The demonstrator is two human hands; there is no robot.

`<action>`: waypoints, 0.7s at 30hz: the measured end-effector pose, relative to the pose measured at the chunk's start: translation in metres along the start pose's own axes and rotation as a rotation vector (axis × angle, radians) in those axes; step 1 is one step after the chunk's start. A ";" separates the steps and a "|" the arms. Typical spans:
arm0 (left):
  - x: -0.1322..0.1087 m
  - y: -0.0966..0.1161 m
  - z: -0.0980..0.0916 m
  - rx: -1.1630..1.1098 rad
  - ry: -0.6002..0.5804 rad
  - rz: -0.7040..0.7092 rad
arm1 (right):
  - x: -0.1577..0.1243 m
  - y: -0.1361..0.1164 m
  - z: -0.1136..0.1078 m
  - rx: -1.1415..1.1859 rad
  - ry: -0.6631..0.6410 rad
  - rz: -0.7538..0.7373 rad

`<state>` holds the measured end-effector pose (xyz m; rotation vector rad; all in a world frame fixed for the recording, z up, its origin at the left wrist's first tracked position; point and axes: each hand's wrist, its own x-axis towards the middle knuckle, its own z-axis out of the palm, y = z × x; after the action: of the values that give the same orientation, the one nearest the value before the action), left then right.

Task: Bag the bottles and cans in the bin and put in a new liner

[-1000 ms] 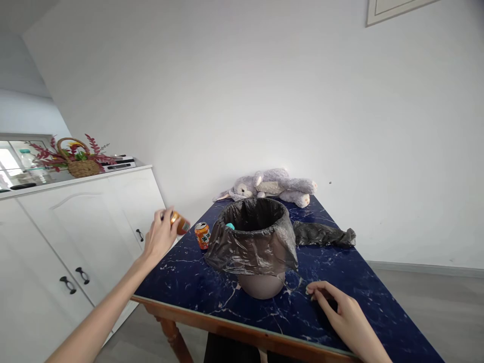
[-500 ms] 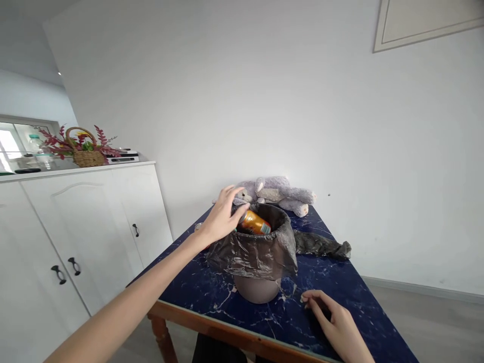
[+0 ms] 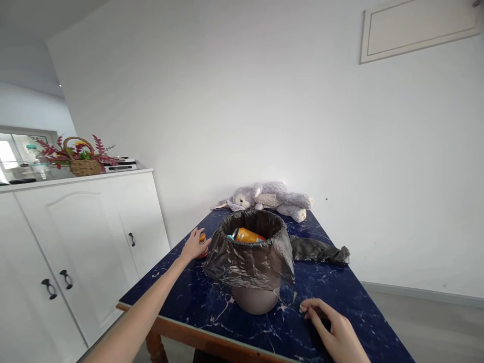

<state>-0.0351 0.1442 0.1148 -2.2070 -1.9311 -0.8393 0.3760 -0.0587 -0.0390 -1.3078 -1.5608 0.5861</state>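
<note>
A round bin (image 3: 254, 300) lined with a grey plastic bag (image 3: 249, 259) stands on the dark blue marbled table (image 3: 189, 287). An orange can (image 3: 247, 235) lies inside the bin near its rim. My left hand (image 3: 194, 245) reaches to the left of the bin with its fingers wrapped round a second orange can (image 3: 203, 238) that stands on the table, mostly hidden behind the hand. My right hand (image 3: 333, 330) rests on the table at the front right of the bin, fingers loosely curled with their tips on the surface, holding nothing.
A crumpled grey bag (image 3: 319, 250) lies to the right of the bin. A grey plush toy (image 3: 264, 196) lies at the table's far end by the wall. A white cabinet (image 3: 75, 237) with a flower basket (image 3: 80, 160) stands on the left.
My left hand carried an orange can over the bin and let it go inside. The hand then drew back left and closed on the can standing on the table.
</note>
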 end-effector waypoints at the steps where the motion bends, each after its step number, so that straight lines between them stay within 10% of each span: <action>1: -0.004 0.000 0.003 -0.030 0.005 -0.022 | 0.000 0.001 0.000 -0.006 -0.015 0.000; 6: -0.003 0.017 -0.014 -0.214 0.243 -0.080 | 0.002 0.000 0.001 -0.002 -0.015 0.040; 11: 0.007 0.080 -0.071 -0.366 0.516 0.045 | 0.001 0.004 0.003 0.014 0.012 0.054; 16: -0.012 0.159 -0.107 -0.715 0.295 0.420 | 0.001 0.008 0.004 -0.001 0.020 0.041; 21: -0.023 0.180 -0.105 -0.495 -0.043 0.608 | 0.000 0.004 0.002 -0.008 0.020 0.038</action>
<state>0.0970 0.0453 0.2442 -2.8563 -0.9985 -1.2375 0.3757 -0.0569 -0.0431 -1.3481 -1.5264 0.5889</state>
